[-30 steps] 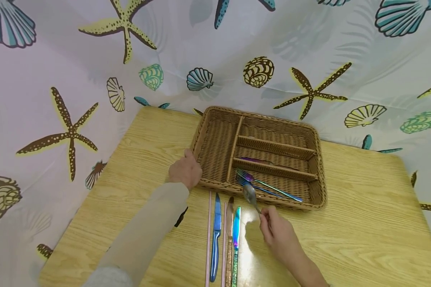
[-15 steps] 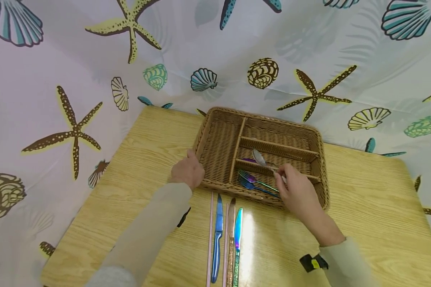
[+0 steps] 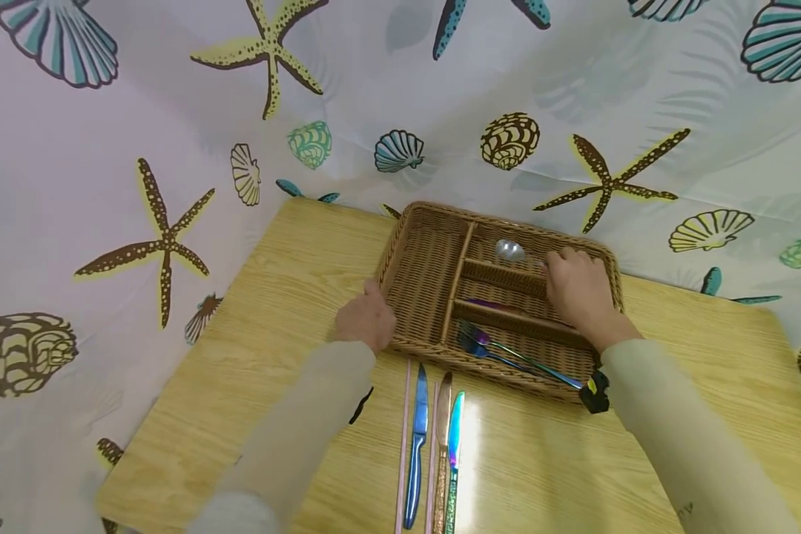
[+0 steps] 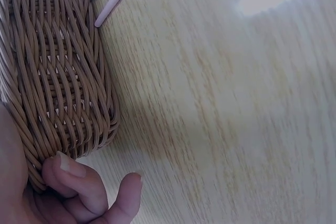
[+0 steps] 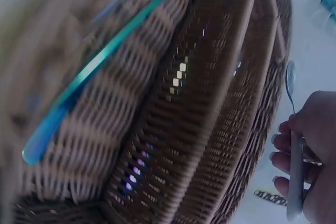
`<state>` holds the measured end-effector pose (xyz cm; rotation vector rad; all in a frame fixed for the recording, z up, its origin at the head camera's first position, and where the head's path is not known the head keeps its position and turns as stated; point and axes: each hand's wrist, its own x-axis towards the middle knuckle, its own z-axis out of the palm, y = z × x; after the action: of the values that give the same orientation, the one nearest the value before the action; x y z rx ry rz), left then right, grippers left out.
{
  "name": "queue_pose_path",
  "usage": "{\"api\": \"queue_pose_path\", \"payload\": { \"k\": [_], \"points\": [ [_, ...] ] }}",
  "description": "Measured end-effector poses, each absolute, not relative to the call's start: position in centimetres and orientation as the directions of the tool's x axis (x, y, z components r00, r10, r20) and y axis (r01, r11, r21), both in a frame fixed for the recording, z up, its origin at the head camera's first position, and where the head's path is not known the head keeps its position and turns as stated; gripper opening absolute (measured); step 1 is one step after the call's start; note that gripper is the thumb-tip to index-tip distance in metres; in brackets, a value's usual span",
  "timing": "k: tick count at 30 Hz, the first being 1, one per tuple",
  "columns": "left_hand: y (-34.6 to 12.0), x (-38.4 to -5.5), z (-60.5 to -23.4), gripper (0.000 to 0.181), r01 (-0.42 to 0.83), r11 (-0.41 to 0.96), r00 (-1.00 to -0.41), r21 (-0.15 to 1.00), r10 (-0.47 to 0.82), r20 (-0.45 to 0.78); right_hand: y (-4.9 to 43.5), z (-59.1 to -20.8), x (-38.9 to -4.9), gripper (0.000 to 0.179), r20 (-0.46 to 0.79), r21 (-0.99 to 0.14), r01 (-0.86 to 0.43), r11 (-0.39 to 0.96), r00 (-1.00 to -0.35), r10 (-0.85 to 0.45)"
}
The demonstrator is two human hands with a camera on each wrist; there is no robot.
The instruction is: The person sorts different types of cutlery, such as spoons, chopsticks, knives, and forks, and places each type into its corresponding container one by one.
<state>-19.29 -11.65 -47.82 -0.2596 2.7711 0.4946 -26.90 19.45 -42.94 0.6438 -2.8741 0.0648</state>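
My left hand (image 3: 367, 319) grips the front left corner of a divided wicker cutlery tray (image 3: 419, 278); in the left wrist view its fingers (image 4: 86, 182) curl against the outside of the weave. My right hand (image 3: 581, 293) holds a silver spoon (image 3: 509, 251) over the back right compartment, bowl pointing left. The right wrist view shows the spoon's handle (image 5: 295, 177) lying between thumb and fingers. In the front compartment are a purple-green fork (image 3: 530, 360) and a blue fork (image 3: 490, 354). A purple utensil (image 3: 490, 305) lies in the middle compartment, partly hidden by the divider.
On the table in front of the tray lie a blue knife (image 3: 417, 445), a copper knife (image 3: 443, 415), a rainbow knife (image 3: 457, 430) and two pink sticks (image 3: 403, 452). A shell-patterned cloth (image 3: 454, 148) hangs right behind the tray.
My right hand has carried the spoon from in front of the tray, over the front and middle compartments, to the back one. The left hand keeps its grip on the corner.
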Motion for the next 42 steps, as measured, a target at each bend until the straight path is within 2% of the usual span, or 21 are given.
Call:
{"api": "queue_pose_path", "payload": {
  "k": [4,10,19,29,32,36,42],
  "points": [
    [-11.3,-19.4,-48.0,0.028,-0.229,0.931,-0.935,0.284,-0.129,-0.331,19.8,-43.1,-28.5,0.021,0.022,0.016,-0.313,0.950,-0.949,-0.313],
    [-10.9,-19.7,-48.3,0.017,-0.239,0.932,-0.935,0.272,-0.146,-0.322,19.5,-44.0,-30.1,0.032,-0.153,0.005,-0.266,0.964,-0.953,-0.262],
    [-10.9,-19.6,-48.4,0.015,-0.253,0.933,-0.935,0.255,-0.169,-0.311,18.9,-44.9,-31.4,0.040,-0.254,-0.084,-0.277,0.957,-0.923,-0.289],
    [-11.1,-19.4,-48.1,0.018,-0.272,0.934,-0.929,0.233,-0.191,-0.318,19.3,-46.2,-31.6,0.072,-0.388,-0.219,-0.192,0.956,-0.882,-0.266],
    [-11.1,-19.5,-48.1,0.017,-0.271,0.933,-0.927,0.236,-0.187,-0.325,19.6,-46.2,-31.3,0.078,-0.403,-0.241,-0.183,0.953,-0.874,-0.270],
    [-11.1,-19.6,-48.2,0.016,-0.280,0.928,-0.920,0.246,-0.186,-0.345,19.7,-46.3,-30.6,0.081,-0.355,-0.248,-0.196,0.949,-0.893,-0.277],
    [-11.3,-19.7,-48.3,0.015,-0.287,0.924,-0.918,0.253,-0.189,-0.350,18.8,-45.9,-28.5,0.069,-0.120,-0.313,-0.249,0.917,-0.947,-0.298]
  ]
}}
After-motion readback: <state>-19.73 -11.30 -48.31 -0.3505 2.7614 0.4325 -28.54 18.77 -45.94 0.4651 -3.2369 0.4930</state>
